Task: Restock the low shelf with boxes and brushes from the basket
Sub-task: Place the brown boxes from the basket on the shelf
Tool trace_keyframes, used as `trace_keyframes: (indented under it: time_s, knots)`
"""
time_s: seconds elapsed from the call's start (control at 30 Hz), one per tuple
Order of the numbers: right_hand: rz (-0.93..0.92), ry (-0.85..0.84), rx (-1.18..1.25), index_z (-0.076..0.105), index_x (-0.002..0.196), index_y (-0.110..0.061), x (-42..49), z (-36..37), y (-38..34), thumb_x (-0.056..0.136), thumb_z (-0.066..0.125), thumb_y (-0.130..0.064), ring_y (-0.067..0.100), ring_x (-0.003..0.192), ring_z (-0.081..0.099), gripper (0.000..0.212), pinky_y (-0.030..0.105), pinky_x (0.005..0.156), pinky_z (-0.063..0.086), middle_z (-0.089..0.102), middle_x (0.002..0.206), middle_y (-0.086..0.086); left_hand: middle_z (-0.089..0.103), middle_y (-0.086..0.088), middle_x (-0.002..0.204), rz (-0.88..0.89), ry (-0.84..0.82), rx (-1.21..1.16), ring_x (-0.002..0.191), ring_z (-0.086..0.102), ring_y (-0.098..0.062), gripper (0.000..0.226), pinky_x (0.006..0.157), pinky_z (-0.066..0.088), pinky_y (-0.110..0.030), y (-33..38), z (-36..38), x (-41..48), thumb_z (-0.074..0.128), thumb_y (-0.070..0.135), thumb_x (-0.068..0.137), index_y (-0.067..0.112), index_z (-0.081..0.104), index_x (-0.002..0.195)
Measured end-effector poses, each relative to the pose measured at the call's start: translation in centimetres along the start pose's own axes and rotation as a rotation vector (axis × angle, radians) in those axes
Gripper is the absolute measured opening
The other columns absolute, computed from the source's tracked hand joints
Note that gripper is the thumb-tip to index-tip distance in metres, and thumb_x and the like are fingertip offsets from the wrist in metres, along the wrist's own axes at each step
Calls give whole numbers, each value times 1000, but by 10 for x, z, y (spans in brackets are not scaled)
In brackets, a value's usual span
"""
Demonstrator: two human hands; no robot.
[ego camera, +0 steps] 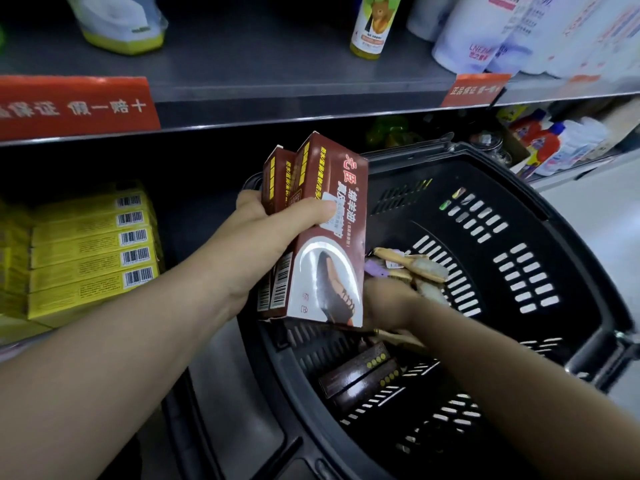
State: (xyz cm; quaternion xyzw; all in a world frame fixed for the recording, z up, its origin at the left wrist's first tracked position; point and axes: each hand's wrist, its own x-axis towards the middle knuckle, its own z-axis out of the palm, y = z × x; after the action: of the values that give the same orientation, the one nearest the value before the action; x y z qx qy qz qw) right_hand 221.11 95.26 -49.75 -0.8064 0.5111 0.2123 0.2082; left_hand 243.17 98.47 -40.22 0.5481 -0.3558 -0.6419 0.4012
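The black slotted plastic basket [519, 188] holds wooden brushes [415, 266] and dark boxes [360, 375]. The left hand [263, 233] grips two brown cardboard boxes [329, 237] above its left rim. The right hand [391, 299] is among the brushes, its grip hidden. The low shelf [197, 216] has open room beside the yellow cartons [90, 251].

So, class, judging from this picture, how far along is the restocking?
Looks done: yellow boxes sit stacked on the low shelf. In hand: the left hand grips two brown boxes; the right hand reaches among the brushes. Remaining: two dark boxes in the basket.
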Motion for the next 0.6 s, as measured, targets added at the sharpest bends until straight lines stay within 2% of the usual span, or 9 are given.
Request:
trace_keyframes:
  time_s: [0.1, 0.2, 0.27, 0.33, 0.4, 0.47, 0.53, 0.6]
  knots:
    - [18, 340, 131, 57, 92, -19, -34, -50, 14, 68, 72, -29, 17, 82, 61, 30, 28, 69, 47, 60, 87, -7, 76, -1, 84, -40, 13, -38, 73, 73, -19, 61, 69, 58, -36, 3, -2, -6, 77, 46, 66, 24, 47, 114]
    - [-61, 679, 233, 62, 104, -16, -70, -87, 2, 70, 72, -27, 20, 86, 60, 38, 36, 75, 52, 60, 93, 0, 75, -6, 90, -98, -34, -96, 78, 73, -24, 73, 72, 57, -36, 7, -6, -13, 77, 50, 63, 17, 51, 123]
    - [-148, 938, 234, 62, 113, -16, -93, -103, -15, 72, 71, -23, 14, 92, 58, 43, 28, 81, 50, 59, 99, -5, 74, -8, 98, -135, -35, -124, 85, 72, -27, 82, 83, 55, -42, 7, -11, -20, 78, 55, 57, 15, 53, 125]
    - [-243, 1112, 172, 61, 117, -14, -110, -110, -38, 72, 69, -23, 7, 99, 54, 46, 14, 88, 42, 54, 105, -8, 74, -9, 96, -159, -35, -153, 86, 72, -28, 74, 87, 54, -44, 7, -17, -28, 77, 57, 60, 14, 60, 118]
    - [-358, 1178, 84, 61, 119, -13, -119, -107, -61, 76, 70, -27, 12, 107, 53, 46, 18, 94, 41, 55, 113, -1, 75, -8, 92, -162, -67, -191, 83, 73, -26, 61, 84, 54, -39, 6, -23, -38, 73, 59, 61, 16, 71, 104]
    - [-436, 1169, 49, 58, 121, -17, -120, -97, -81, 76, 75, -20, 20, 112, 53, 49, 26, 95, 45, 55, 120, 8, 75, -7, 97, -154, -101, -247, 88, 72, -26, 62, 85, 52, -40, 6, -30, -47, 75, 60, 52, 21, 75, 100]
    - [-491, 1135, 78, 53, 123, -19, -116, -87, -98, 74, 75, -6, 18, 116, 49, 55, 24, 97, 45, 52, 124, 11, 74, -7, 101, -146, -114, -286, 92, 71, -27, 61, 90, 50, -43, 7, -37, -54, 77, 61, 46, 26, 76, 96]
    - [-532, 1105, 111, 51, 124, -21, -115, -82, -115, 75, 68, 6, 10, 123, 43, 58, 19, 98, 44, 46, 128, 6, 73, -10, 103, -124, -85, -315, 90, 71, -26, 55, 86, 51, -41, 8, -46, -59, 77, 59, 45, 25, 78, 88]
